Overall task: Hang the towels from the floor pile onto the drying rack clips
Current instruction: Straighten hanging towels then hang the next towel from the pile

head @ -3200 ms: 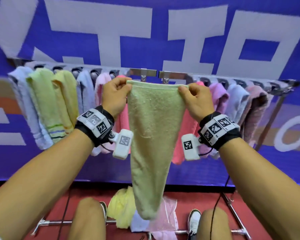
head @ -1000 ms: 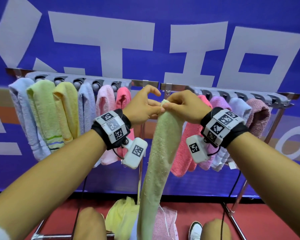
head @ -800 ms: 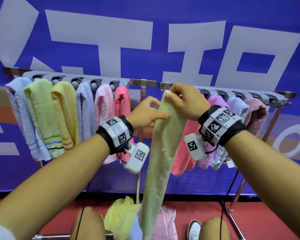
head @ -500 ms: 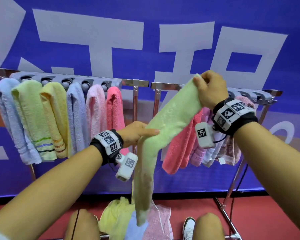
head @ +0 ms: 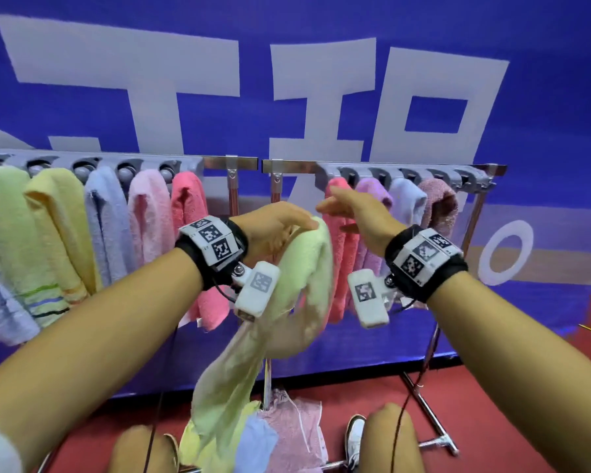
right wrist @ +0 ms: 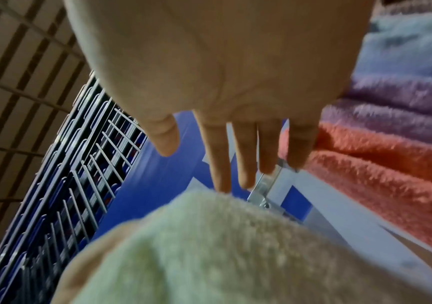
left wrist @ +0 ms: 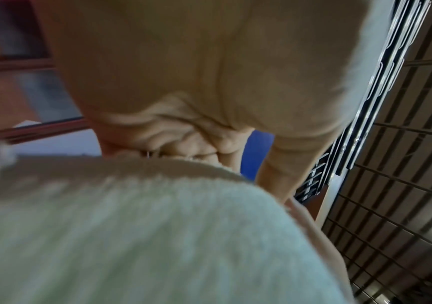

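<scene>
Left hand (head: pixel 273 230) grip draped by green towel (head: pixel 304 268), right hand (right wrist: pixel 235 72) wrist view shows fingers spread, empty

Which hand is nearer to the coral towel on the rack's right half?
Right. The right hand, fingers open, overlaps the coral towel; the left hand is further left, holding the light green towel.

Head view high, forward-down; wrist views close, upward.
</scene>
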Demonstrator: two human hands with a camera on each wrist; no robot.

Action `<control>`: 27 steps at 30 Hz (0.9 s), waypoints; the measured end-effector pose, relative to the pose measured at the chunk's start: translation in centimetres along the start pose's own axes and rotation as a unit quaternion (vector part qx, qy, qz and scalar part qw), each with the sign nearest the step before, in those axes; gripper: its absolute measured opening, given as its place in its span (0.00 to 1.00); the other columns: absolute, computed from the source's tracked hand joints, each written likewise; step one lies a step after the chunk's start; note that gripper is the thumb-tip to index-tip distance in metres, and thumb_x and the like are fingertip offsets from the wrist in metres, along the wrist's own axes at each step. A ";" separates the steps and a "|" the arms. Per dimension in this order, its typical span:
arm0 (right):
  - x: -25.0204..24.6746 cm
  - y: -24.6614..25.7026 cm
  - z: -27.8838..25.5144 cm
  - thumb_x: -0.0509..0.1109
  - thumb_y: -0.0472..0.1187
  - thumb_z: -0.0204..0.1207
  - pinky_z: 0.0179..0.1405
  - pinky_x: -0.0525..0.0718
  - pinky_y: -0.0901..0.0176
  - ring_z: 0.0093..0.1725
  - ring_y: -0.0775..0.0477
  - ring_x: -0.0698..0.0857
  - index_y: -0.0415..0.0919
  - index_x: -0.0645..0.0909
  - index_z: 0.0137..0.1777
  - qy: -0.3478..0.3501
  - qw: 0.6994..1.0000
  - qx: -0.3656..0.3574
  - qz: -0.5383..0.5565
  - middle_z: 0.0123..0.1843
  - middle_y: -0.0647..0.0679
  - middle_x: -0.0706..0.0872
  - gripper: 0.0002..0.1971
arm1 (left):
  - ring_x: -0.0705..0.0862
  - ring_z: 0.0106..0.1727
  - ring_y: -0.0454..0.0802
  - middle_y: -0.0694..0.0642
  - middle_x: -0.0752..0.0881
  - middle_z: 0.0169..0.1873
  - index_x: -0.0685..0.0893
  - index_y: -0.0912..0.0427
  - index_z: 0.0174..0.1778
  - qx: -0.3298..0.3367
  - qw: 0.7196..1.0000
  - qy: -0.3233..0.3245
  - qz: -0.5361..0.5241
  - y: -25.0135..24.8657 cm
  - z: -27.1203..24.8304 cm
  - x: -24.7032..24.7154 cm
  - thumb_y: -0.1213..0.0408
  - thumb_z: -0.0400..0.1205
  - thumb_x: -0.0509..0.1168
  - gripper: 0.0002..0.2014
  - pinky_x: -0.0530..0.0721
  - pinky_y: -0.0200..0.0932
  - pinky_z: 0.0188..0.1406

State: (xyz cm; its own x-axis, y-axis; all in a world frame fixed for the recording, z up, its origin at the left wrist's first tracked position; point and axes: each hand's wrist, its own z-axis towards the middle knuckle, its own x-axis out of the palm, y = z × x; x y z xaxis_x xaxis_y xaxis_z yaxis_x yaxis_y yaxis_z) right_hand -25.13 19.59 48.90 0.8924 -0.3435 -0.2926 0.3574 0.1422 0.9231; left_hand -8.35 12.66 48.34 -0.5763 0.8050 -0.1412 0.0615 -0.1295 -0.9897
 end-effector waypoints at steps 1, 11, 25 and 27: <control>0.6 0.1 -0.4 0.60 0.50 0.85 0.56 0.74 0.50 0.44 0.54 0.83 0.45 0.84 0.41 0.055 0.998 0.026 0.027 0.40 0.54 0.89 0.17 | 0.82 0.29 0.55 0.61 0.84 0.32 0.84 0.69 0.45 -0.006 1.000 0.005 -0.001 -0.3 0.2 0.4 0.67 0.75 0.69 0.08 0.78 0.42 0.34; -1.6 -1.8 -0.8 0.74 0.44 0.74 0.47 0.84 0.51 0.43 0.44 0.86 0.33 0.82 0.49 0.160 0.983 0.012 0.087 0.45 0.38 0.87 0.13 | 0.82 0.31 0.56 0.62 0.85 0.31 0.87 0.71 0.43 -0.039 0.998 -0.011 -0.049 0.0 1.8 0.7 0.64 0.77 0.64 0.13 0.80 0.46 0.35; -13.3 -5.1 0.2 0.69 0.27 0.66 0.37 0.81 0.57 0.35 0.46 0.82 0.43 0.83 0.45 -0.021 0.989 0.011 0.146 0.37 0.45 0.83 0.12 | 0.85 0.27 0.51 0.59 0.87 0.30 0.85 0.65 0.47 -0.094 0.994 0.021 -0.060 -0.4 8.4 4.7 0.68 0.64 0.70 0.16 0.84 0.40 0.29; -14.5 -5.5 0.3 0.67 0.32 0.57 0.39 0.81 0.57 0.37 0.45 0.82 0.41 0.83 0.43 -0.023 0.986 0.033 0.159 0.39 0.44 0.83 0.13 | 0.87 0.31 0.51 0.59 0.88 0.33 0.86 0.69 0.51 -0.071 0.995 0.021 -0.072 -0.6 9.8 5.8 0.69 0.67 0.68 0.17 0.86 0.41 0.32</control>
State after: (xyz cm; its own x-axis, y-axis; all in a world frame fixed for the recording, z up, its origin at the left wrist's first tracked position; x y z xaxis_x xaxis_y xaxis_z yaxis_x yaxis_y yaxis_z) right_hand -40.13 23.50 48.14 0.9425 -0.3333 0.0248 0.0409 0.1885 0.9812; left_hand -19.70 11.75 48.37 -0.5533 0.8330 0.0038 0.0969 0.0688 -0.9929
